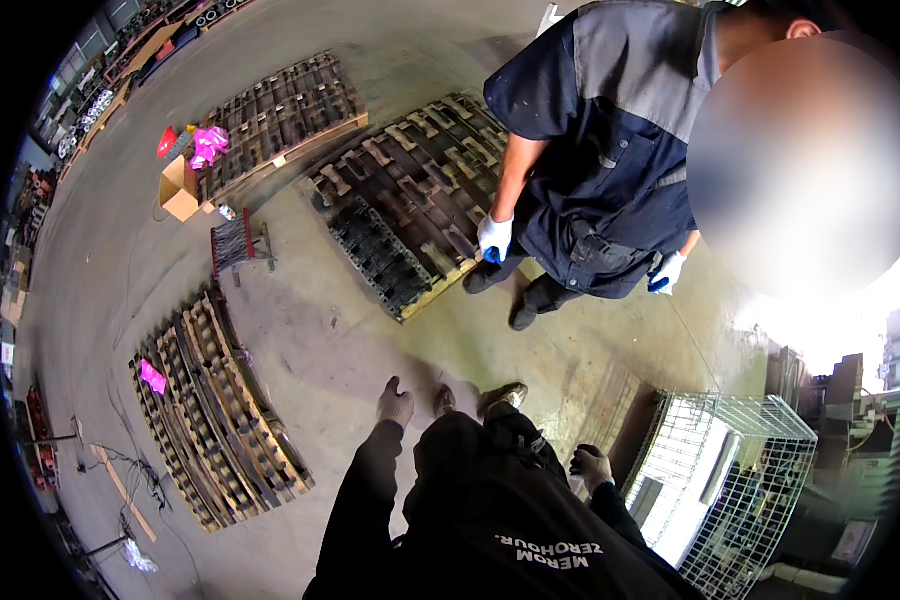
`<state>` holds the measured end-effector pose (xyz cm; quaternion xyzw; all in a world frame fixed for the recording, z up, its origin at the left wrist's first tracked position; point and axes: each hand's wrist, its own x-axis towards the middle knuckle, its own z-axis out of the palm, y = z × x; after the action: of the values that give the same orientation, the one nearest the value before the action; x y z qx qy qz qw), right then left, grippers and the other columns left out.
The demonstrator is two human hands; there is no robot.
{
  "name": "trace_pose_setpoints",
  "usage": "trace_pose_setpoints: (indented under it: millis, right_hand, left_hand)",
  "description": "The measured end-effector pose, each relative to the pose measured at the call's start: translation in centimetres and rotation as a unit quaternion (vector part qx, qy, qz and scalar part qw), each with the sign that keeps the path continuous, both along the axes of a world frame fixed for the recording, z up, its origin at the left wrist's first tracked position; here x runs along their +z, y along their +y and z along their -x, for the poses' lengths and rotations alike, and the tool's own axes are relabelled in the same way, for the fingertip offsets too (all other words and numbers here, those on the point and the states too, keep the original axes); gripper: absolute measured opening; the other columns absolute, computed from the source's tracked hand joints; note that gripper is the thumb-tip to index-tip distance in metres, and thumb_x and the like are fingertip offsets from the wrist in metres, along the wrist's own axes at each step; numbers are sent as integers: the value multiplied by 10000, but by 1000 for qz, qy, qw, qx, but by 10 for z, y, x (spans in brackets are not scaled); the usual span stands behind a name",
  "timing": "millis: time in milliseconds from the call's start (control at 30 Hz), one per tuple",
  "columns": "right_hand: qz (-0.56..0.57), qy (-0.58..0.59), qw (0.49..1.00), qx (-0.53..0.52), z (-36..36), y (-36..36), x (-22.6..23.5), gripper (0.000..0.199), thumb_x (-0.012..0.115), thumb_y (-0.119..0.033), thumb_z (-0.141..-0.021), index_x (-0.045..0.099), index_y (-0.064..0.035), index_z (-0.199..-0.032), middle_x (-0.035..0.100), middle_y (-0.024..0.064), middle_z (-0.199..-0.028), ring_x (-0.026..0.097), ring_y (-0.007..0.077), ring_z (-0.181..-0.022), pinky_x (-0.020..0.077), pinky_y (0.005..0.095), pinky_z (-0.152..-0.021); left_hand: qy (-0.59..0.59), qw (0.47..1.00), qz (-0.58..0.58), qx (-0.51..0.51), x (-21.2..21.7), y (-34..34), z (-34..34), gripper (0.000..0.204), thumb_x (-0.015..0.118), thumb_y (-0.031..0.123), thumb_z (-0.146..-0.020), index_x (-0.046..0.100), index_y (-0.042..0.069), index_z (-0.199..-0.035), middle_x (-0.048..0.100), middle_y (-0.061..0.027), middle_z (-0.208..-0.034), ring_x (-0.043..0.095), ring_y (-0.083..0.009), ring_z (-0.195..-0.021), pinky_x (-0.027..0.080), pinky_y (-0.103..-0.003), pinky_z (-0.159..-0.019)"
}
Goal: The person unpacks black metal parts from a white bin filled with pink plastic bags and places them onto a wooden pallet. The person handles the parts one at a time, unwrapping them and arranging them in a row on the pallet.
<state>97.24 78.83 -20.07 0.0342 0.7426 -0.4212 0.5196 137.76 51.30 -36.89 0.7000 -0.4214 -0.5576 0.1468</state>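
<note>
My left hand [395, 404], in a grey glove, hangs at my side over the bare floor. It holds nothing, and its fingers are stretched out and a little apart. My right hand [592, 466], gloved in grey with dark fingertips, hangs low beside the wire mesh cage [760, 490]. Its fingers are loosely bent, and nothing shows in them. Facing me stands a co-worker [605, 170] in a dark work uniform, with white gloves [495, 238] that have blue palms. Next to that person lies a wide layer of dark metal track links [400, 180] on a wooden pallet.
A second loaded pallet [280, 115] lies farther back, with a cardboard box [179, 190] and pink cloth [209, 147] at its corner. Rows of track links [215, 410] cover the floor at left. A small red-edged rack [234, 243] stands between. Cables [150, 480] trail at far left.
</note>
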Motion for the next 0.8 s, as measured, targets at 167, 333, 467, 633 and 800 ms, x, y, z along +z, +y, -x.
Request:
trace_pose_setpoints:
  millis: [167,333,467,633,800]
  right_hand:
    - [-17,-1,999,-27,-2,27,0,253,616,-108,-899,582,6,-1123,616,107,-777,612,235,-642,532,376,-552]
    - [-68,-11,998,4,-13,39,-11,222,631,-117,-886,640,12,-1066,650,103,-872,627,221,-738,517,339,-616]
    - [-93,30,995,7,-13,43,4,234,633,-109,-884,646,20,-1079,662,94,-872,632,209,-738,509,320,-634]
    - [-67,11,998,5,-16,19,1,251,622,-85,-873,626,13,-1104,645,98,-832,622,220,-691,517,345,-597]
    - [-23,-3,998,-58,0,25,-10,209,606,-56,-870,606,-10,-1074,615,111,-790,588,226,-626,498,355,-534]
  left_hand:
    - [63,995,-68,-34,98,-19,55,672,546,183,-814,398,25,-1450,629,-276,-1171,647,-343,-1029,507,-378,-871]
    - [-70,995,34,-65,53,-42,48,730,557,233,-819,326,-5,-1469,475,-315,-1368,522,-407,-1231,424,-440,-1040]
    - [-61,994,64,-59,92,-94,82,683,549,206,-825,355,32,-1456,522,-292,-1334,530,-385,-1232,426,-424,-1046]
    - [11,990,137,-10,46,-121,48,487,551,190,-847,540,33,-1308,655,-200,-941,604,-264,-788,498,-386,-723]
    - [-52,990,99,-90,65,-70,73,298,545,228,-860,682,62,-1066,691,-207,-1026,654,-353,-1014,518,-408,-882]
